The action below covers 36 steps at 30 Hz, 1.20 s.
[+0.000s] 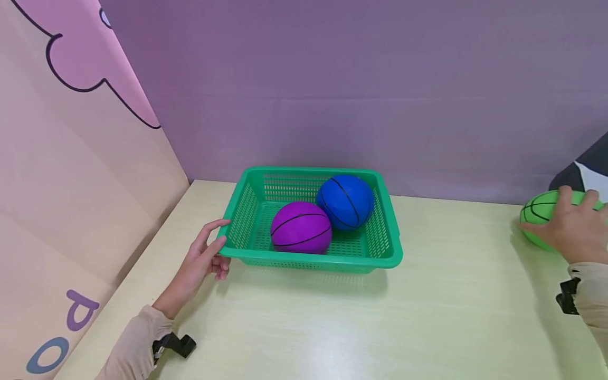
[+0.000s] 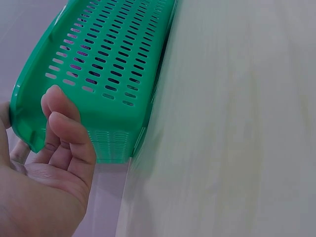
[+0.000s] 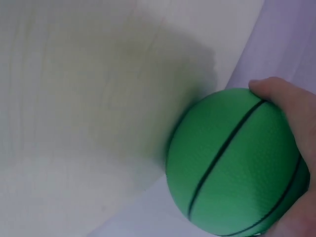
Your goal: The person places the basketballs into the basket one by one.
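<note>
The left hand clasps the rim of a slotted plastic basket bearing a purple basketball and a blue basketball; the right hand grips a pebbled, round green basketball.

The basket is smooth, glossy plastic; the green ball has a finely pebbled skin; the tabletop is smooth, wood-grained and shiny; the purple backdrop is matt, possibly cloth.
</note>
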### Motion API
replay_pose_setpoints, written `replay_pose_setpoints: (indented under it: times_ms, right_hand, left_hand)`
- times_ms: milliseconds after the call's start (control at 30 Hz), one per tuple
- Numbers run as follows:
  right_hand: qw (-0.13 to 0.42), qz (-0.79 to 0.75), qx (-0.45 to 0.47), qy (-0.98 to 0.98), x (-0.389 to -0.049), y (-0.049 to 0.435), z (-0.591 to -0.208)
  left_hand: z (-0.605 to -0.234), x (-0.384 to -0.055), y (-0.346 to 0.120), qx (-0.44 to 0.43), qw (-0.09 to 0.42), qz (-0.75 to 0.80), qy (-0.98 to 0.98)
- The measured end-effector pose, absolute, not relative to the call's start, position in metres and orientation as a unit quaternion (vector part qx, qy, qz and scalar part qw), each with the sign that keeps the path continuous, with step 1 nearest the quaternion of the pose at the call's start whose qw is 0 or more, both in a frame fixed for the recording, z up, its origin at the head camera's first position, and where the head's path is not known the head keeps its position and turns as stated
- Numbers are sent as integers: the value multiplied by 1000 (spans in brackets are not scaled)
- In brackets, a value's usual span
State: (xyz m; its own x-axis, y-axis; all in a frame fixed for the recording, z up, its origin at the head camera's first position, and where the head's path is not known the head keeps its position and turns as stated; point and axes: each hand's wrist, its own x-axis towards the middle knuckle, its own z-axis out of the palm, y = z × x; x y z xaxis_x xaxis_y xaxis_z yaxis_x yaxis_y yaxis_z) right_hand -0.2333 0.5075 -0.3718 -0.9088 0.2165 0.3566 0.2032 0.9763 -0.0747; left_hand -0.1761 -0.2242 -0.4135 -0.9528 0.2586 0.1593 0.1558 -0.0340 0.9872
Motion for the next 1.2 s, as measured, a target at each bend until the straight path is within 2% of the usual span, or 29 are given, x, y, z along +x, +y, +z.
replay_pose_setpoints:
  times_ms: [67,133,333,533,700,800,1200]
  right_hand:
    - [162,17,-116,-980,-234,506,-372]
    - [167,18,-121,-978,-233,504,-374]
    - [201,33,-116,-972,-228,503,-381]
    - [238,14,-72,-969,-227,490,-384]
    - [289,36,-30,-956,-226,471,-373]
    - [301,44,-12,-953,-229,460,-366]
    - [305,53,5,-951,-226,437,-356]
  left_hand:
    - [-413,-176,-224,149,36,703,694]
    - [-414,-176,-224,150,37,703,694]
    - [-415,-178,-225,150,37,703,694]
    - [-417,-177,-225,148,40,706,691]
    - [-415,-176,-224,147,40,706,692]
    - [-415,-176,-224,144,36,707,692]
    - [-416,-175,-223,141,38,707,692]
